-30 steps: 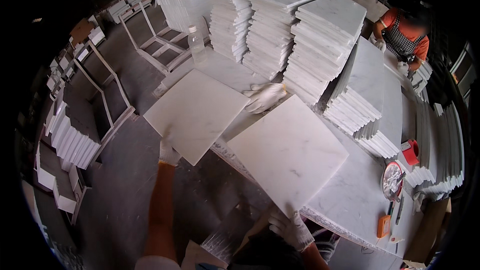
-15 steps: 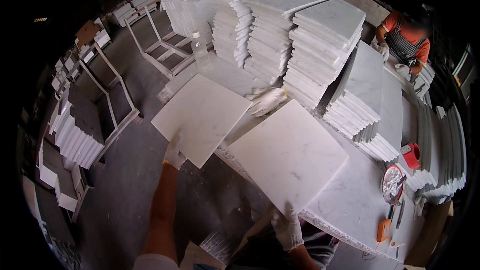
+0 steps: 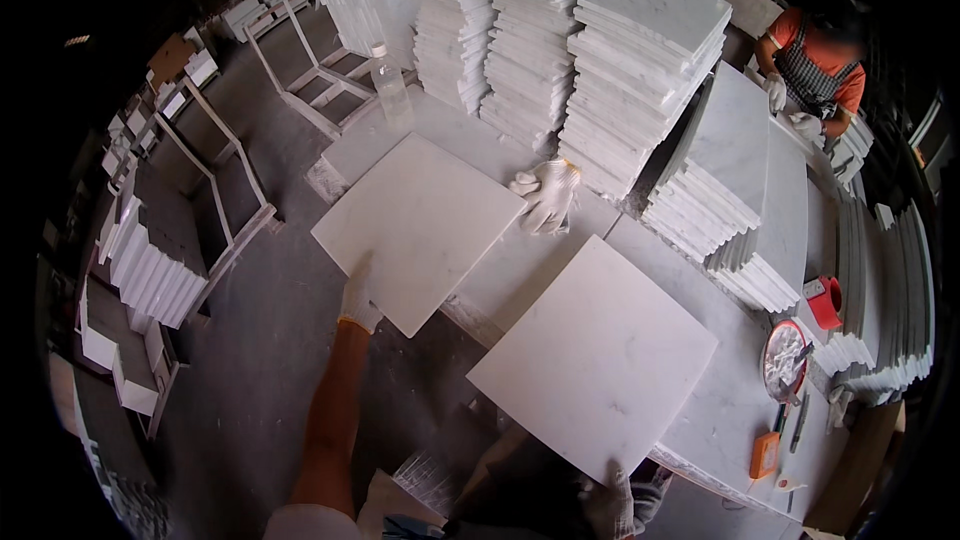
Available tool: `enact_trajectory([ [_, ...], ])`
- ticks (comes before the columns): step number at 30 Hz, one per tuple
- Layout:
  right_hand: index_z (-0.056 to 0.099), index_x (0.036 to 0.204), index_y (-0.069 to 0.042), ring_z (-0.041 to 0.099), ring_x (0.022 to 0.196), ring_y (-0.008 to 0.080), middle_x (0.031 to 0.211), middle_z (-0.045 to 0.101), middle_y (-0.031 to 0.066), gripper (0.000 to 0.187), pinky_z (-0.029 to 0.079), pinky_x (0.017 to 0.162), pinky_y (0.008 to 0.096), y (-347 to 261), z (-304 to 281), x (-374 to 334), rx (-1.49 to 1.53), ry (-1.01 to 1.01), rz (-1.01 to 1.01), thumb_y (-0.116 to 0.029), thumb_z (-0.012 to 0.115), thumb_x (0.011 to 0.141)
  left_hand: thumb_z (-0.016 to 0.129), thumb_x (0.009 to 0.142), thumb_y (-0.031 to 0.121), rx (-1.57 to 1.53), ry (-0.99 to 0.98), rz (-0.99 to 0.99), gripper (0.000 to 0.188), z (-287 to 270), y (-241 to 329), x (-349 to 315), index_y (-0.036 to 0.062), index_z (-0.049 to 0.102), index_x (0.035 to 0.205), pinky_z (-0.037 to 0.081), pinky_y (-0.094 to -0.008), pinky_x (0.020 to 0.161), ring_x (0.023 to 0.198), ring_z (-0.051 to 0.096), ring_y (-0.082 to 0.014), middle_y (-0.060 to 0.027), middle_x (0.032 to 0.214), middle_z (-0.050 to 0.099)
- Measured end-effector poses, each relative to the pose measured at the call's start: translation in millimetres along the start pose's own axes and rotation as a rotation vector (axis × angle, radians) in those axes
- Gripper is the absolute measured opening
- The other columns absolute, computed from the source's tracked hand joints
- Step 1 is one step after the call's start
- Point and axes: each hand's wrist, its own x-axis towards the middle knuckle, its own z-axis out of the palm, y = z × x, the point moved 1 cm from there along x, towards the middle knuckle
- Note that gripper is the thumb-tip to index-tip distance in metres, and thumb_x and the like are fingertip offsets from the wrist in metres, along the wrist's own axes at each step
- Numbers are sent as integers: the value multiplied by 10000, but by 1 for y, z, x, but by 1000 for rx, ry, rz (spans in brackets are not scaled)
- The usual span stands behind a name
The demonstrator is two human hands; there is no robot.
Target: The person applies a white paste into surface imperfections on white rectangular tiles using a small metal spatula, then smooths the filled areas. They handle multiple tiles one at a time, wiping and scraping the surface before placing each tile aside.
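My left hand (image 3: 360,298), in a white knit glove, grips the near-left edge of a square white marble tile (image 3: 420,230), thumb on top and fingers hidden beneath. The tile's far part lies over the worktable. My right hand (image 3: 618,505), also gloved, is closed at the near corner of a second, faintly grey-veined white tile (image 3: 595,365); most of its fingers are hidden below. This tile's near corner juts past the table's front edge. A gap separates the two tiles. Beyond them a loose white glove (image 3: 548,195) with an orange cuff lies on the table.
Tall stacks of marble tiles (image 3: 640,90) line the table's far side. A clear bottle (image 3: 390,90) stands back left. At right are a red-rimmed bowl (image 3: 785,360), a red tape-like roll (image 3: 824,303) and an orange tool (image 3: 766,454). Another person (image 3: 815,70) works far right; frames (image 3: 225,175) stand left.
The right tile has moved right and toward me with my right hand, widening the gap. The left tile has shifted slightly right. The loose glove has turned, its cuff now pointing away.
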Motion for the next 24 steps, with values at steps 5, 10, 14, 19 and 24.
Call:
enact_trajectory([
  [5, 595, 1224, -122, 645, 776, 180, 976, 683, 45, 366, 532, 595, 300, 4, -31, -2, 7, 105, -10, -330, 642, 927, 592, 938, 184, 76, -78, 140, 433, 11, -1, 13, -22, 503, 1309, 490, -373, 978, 1144, 581, -235, -96, 1264, 584],
  [10, 573, 1278, -135, 642, 791, 195, 981, 678, 49, 402, 537, 620, 312, 4, -35, -1, -16, 92, 4, -330, 628, 931, 627, 921, 227, 141, 36, 117, 451, 26, -5, 37, -15, 524, 1288, 524, -366, 893, 1074, 608, -217, -94, 1206, 606],
  [14, 558, 1286, -134, 631, 802, 209, 971, 662, 47, 422, 530, 644, 327, 7, -41, 0, -45, 121, 2, -355, 610, 931, 646, 910, 268, 307, 159, 97, 457, 40, -12, 54, 7, 544, 1272, 536, -352, 823, 1013, 624, -209, -77, 1150, 619],
  [19, 503, 1284, -153, 616, 813, 211, 1033, 626, 49, 474, 517, 674, 335, 8, -54, 0, -96, 62, -50, -448, 597, 926, 591, 935, 368, 636, 339, -6, 550, 72, -12, 17, 23, 475, 1347, 511, -344, 825, 1030, 603, -202, -76, 1178, 592],
  [24, 475, 1303, -122, 610, 831, 198, 1055, 621, 63, 556, 506, 718, 330, 0, -49, -7, -136, -61, -102, -494, 605, 910, 466, 989, 447, 1010, 160, 408, 657, 81, -48, -86, 10, 328, 1461, 388, -396, 1039, 1246, 478, -253, -170, 1419, 420],
])
